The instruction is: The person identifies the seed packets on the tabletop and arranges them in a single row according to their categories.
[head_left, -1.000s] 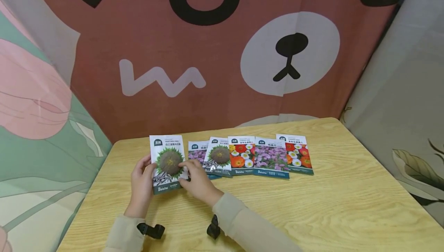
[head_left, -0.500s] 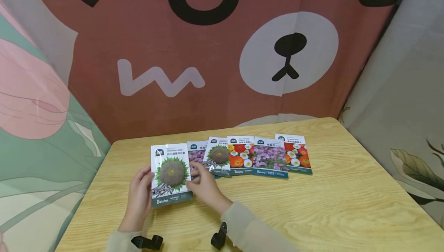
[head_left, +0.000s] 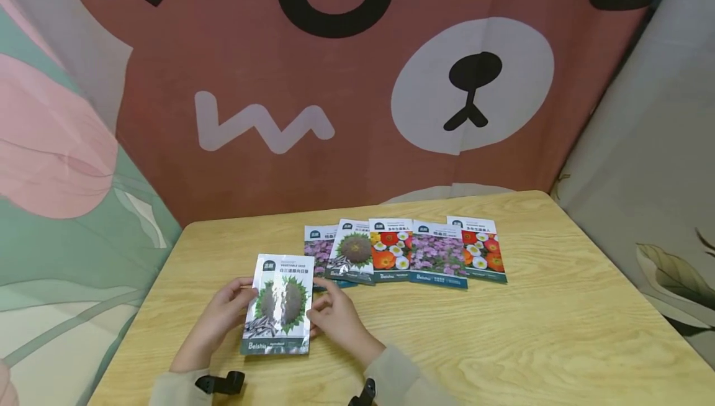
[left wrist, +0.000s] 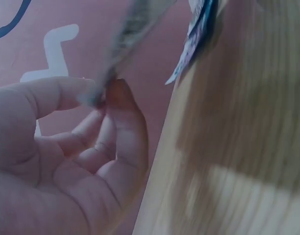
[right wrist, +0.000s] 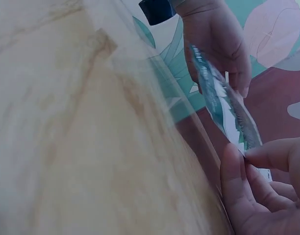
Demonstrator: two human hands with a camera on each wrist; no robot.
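Note:
A sunflower seed packet (head_left: 293, 306), white with a green bottom band, is held up over the table, its front facing me and shining with glare. My left hand (head_left: 218, 319) pinches its left edge between thumb and fingers. On the opposite edge, my right hand (head_left: 343, 322) pinches it too. The left wrist view shows the packet (left wrist: 135, 34) blurred and edge-on, rising from the fingertips. From the right wrist, the packet (right wrist: 221, 103) looks slightly bulged, with both hands at its sides.
Behind lies an overlapping row: a purple-flower packet (head_left: 318, 254), a second sunflower packet (head_left: 353, 251), a poppy packet (head_left: 391, 251), another purple-flower packet (head_left: 437, 254) and another poppy packet (head_left: 481, 251). The wooden table (head_left: 547, 331) meets a bear-print curtain (head_left: 268, 182) at the back.
Both hands have brought the sunflower seed packet down and nearer to me. The right fingers have moved from its front face to its right edge. The row of packets stays put.

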